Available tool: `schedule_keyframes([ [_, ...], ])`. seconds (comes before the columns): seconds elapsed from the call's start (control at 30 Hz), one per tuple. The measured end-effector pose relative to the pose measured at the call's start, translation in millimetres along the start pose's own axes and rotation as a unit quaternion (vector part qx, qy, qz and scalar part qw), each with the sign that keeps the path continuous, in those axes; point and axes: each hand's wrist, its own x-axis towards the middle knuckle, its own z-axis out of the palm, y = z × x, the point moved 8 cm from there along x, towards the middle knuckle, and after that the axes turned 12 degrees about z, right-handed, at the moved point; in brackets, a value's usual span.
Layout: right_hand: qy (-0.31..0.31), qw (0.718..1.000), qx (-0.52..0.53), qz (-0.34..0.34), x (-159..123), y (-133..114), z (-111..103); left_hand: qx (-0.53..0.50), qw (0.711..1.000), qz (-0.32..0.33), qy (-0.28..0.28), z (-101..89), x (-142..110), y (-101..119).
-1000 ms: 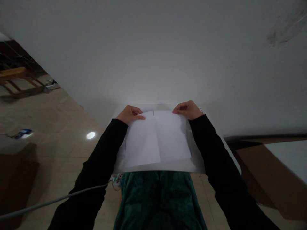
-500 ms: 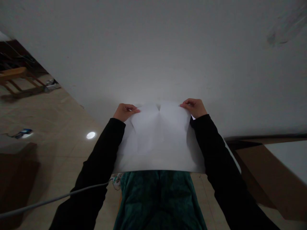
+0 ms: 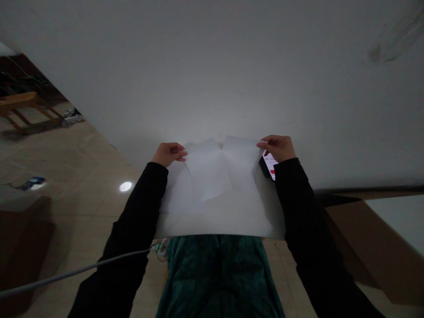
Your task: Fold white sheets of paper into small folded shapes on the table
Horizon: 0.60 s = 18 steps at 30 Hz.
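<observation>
My left hand [image 3: 169, 153] pinches the left edge of a white sheet of paper [image 3: 208, 170] between thumb and fingers. At its upper right corner, my right hand [image 3: 276, 147] grips the same paper, thumb against fingers. A notch opens at the middle of the top edge, and a line runs down from it between a left part and a right part [image 3: 243, 161]. I cannot tell whether the two parts are still joined. Under the left part lies another white sheet [image 3: 175, 192] on the white tabletop [image 3: 232, 221]. A phone [image 3: 270, 164] with a lit screen lies partly hidden beneath my right hand.
A pale wall [image 3: 215, 66] rises right behind the tabletop. A grey cable [image 3: 76, 274] crosses in front of my left forearm. Cardboard boxes [image 3: 377, 243] stand on the right, with a brown box [image 3: 23, 247] at left. Farther off is a wooden stool [image 3: 23, 104].
My hands have moved slightly apart, and the notch has widened into two distinct parts tilted against each other. The lower paper edge has risen, and more of the phone shows.
</observation>
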Motion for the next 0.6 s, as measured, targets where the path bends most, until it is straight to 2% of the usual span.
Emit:
schedule_keyframes([
  [0.13, 0.035, 0.999, 0.014, -0.013, 0.9, -1.1, -7.9, 0.003, 0.999, 0.033, 0.036, -8.8, 1.3, 9.4],
  [0.27, 0.042, 0.999, 0.025, -0.018, 0.6, -3.6, -11.7, 0.009, 0.997, 0.054, 0.057, -14.7, 2.3, 14.5],
  [0.5, 0.086, 0.994, 0.027, -0.067, -4.8, -16.8, -21.3, -0.011, 0.992, 0.082, 0.096, -20.3, 2.2, 22.4],
  [0.6, 0.097, 0.991, 0.014, -0.088, -5.4, -19.9, -24.0, 0.020, 0.991, 0.069, 0.109, -24.8, -0.8, 22.3],
])
